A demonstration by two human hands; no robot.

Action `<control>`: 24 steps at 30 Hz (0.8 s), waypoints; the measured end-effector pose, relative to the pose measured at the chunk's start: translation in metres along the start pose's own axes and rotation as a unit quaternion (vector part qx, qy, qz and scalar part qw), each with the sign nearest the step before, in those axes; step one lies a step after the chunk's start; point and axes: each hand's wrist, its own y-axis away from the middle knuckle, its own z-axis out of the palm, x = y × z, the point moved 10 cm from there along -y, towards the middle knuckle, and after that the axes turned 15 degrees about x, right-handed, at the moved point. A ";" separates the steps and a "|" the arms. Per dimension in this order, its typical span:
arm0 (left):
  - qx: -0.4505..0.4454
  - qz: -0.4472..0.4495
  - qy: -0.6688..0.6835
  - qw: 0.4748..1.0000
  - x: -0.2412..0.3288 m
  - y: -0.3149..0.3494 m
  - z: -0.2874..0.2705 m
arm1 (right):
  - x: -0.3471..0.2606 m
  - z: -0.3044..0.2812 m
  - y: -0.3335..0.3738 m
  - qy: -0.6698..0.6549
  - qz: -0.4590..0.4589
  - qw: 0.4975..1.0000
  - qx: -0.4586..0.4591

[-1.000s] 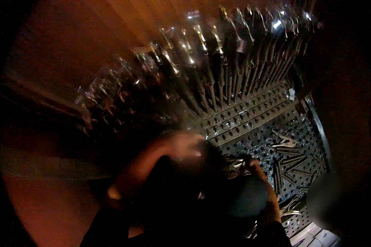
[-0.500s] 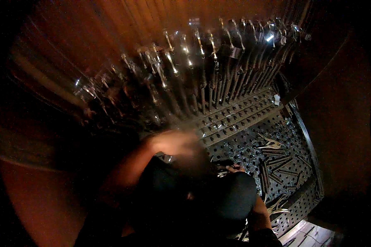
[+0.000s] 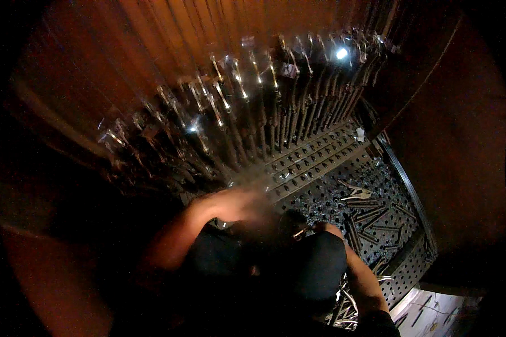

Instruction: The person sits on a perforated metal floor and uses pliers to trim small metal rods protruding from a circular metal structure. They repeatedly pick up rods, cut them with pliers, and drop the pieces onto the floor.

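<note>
The left hand (image 3: pixel 237 203) is lost in blur and the right hand (image 3: pixel 330 229) is partly hidden behind a dark-clad knee (image 3: pixel 320 267) — how far either is open, or what it has hold of, I cannot tell. A small shiny piece (image 3: pixel 299 233) shows just beside the right hand; the left is near the close end of the studded strips (image 3: pixel 315 160). Beyond them runs a row of slender dark rods (image 3: pixel 306 115) with shiny metal clips (image 3: pixel 240 84). On the perforated plate (image 3: pixel 387 178) lie a forked pale piece (image 3: pixel 356 192) and scattered dark bars (image 3: pixel 353 235)
</note>
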 end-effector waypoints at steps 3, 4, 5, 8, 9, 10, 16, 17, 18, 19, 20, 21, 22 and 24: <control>-0.028 0.007 -0.012 1.000 0.017 0.001 -0.001 | -0.018 -0.102 0.023 0.001 0.054 0.994 0.098; -0.033 -0.001 -0.003 0.999 0.016 -0.003 0.004 | -0.044 -0.146 0.036 -0.001 0.094 0.987 0.131; -0.038 -0.003 0.003 0.999 0.020 -0.008 0.006 | -0.029 -0.169 0.049 -0.029 0.147 0.973 0.178; 0.000 -0.064 0.153 0.986 0.039 -0.019 0.010 | -0.068 -0.240 0.070 -0.025 0.092 0.939 0.330; 0.081 -0.064 0.247 0.964 0.032 -0.016 0.018 | -0.094 -0.258 0.071 -0.075 0.086 0.928 0.356; 0.158 -0.055 0.340 0.926 0.030 -0.016 0.019 | -0.116 -0.274 0.076 -0.118 0.085 0.912 0.383; 0.122 0.055 0.636 0.760 0.131 -0.026 0.001 | -0.214 -0.286 0.120 -0.181 0.009 0.852 0.491; 0.119 0.058 0.685 0.717 0.135 -0.027 0.004 | -0.223 -0.276 0.126 -0.156 -0.016 0.858 0.489; 0.122 0.058 0.725 0.676 0.137 -0.024 0.004 | -0.242 -0.267 0.126 -0.176 -0.026 0.861 0.477; 0.125 0.045 0.688 0.713 0.127 -0.016 0.001 | -0.256 -0.257 0.125 -0.221 -0.023 0.859 0.460; 0.110 0.038 0.693 0.711 0.125 -0.010 -0.004 | -0.265 -0.246 0.124 -0.261 -0.018 0.857 0.443; 0.085 0.033 0.700 0.708 0.125 -0.008 -0.005 | -0.269 -0.239 0.125 -0.253 -0.010 0.859 0.444; 0.062 0.028 0.706 0.705 0.125 -0.007 -0.006 | -0.270 -0.233 0.126 -0.245 -0.002 0.861 0.445; 0.005 0.062 0.809 0.584 0.133 0.001 -0.013 | -0.276 -0.224 0.123 -0.230 -0.019 0.868 0.439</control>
